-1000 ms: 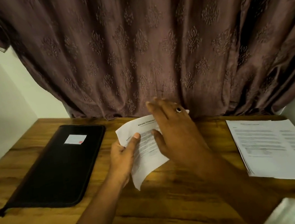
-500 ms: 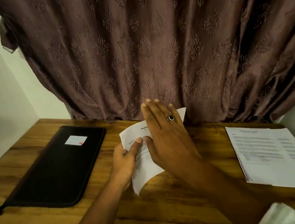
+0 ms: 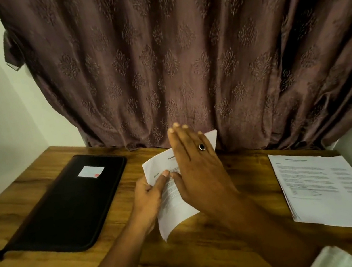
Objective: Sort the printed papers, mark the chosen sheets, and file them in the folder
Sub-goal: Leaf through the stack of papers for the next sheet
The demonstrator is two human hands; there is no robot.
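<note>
A closed black folder (image 3: 66,205) lies toward the left edge of the wooden table (image 3: 202,257). At the middle, near the far edge, the left hand (image 3: 149,195) pinches a printed sheet (image 3: 172,203), thumb on top. The right hand (image 3: 197,169) lies over it, fingers straight and together. A paper stack (image 3: 326,187) rests by the right edge.

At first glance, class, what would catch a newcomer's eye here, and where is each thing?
At the middle of the wooden desk, the left hand pinches a printed sheet while the ringed right hand spreads flat over it. A closed black folder lies to the left, a stack of printed papers to the right. A patterned brown curtain hangs behind.
</note>
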